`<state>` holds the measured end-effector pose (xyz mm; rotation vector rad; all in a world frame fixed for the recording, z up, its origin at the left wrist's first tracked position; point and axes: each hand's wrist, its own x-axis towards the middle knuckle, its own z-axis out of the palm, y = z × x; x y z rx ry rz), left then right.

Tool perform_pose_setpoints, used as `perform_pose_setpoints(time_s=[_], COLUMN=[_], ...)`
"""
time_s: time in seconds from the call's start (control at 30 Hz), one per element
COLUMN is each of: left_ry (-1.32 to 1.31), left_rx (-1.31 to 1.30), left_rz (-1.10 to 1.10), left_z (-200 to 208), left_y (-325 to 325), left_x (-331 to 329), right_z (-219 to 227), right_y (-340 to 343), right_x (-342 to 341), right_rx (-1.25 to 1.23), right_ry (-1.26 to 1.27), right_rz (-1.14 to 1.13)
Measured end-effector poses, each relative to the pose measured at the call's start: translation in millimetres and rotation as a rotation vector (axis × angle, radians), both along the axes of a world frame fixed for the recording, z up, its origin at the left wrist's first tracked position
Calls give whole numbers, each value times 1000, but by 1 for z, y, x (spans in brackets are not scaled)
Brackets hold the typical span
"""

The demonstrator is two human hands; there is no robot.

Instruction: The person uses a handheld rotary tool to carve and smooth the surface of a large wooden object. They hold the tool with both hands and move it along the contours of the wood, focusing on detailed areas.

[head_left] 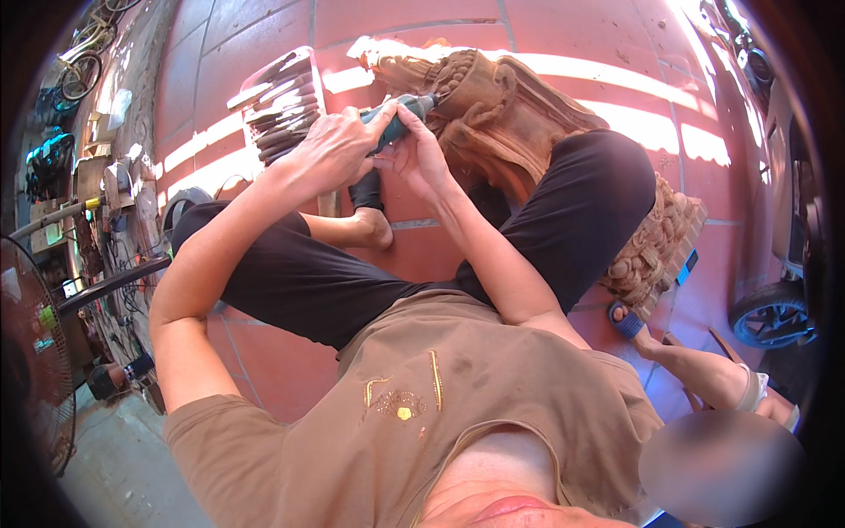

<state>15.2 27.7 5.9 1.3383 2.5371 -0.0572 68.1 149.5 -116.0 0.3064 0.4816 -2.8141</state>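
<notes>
We are pointing a power tool (393, 131) at a wood carving (515, 110) on the tiled floor (275, 374), left hand (333, 150) and right hand (421, 161) both curling closed round the tool; a slackening hold could send its bit (437, 98) skidding.

Lighting was bright daylight. Hard sunlit bands crossed the tiled floor (576, 31) between ten and two o'clock, those near two o'clock being clipped to white. Glare bleached the upper edge of the carved wooden piece (519, 106) toward twelve o'clock. The black trousers (299, 273) were dark, with little fold detail; the brown shirt (502, 374) at six o'clock was softly and evenly lit. Straight edges bowed toward the rim, and the corners fell to black. Central focus was acceptable. A grey oval patch (720, 482) at four o'clock was blurred beyond reading.
</notes>
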Motion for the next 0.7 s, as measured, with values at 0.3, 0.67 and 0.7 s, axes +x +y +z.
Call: perform_pose_setpoints(time_s=[0.3,0.67,0.7], left_ry=[-17,-4,20], left_rx=[-67,-42,-44], left_rz=[-13,2,-1], left_z=[10,8,8], left_y=[1,-6,-6], left_x=[-1,-8,-9], right_z=[0,8,8], right_y=[-4,-5,-3], right_x=[-2,-5,-6], right_rx=[-24,-28,-31], right_ry=[-21,-2,12], right_rz=[26,21,18])
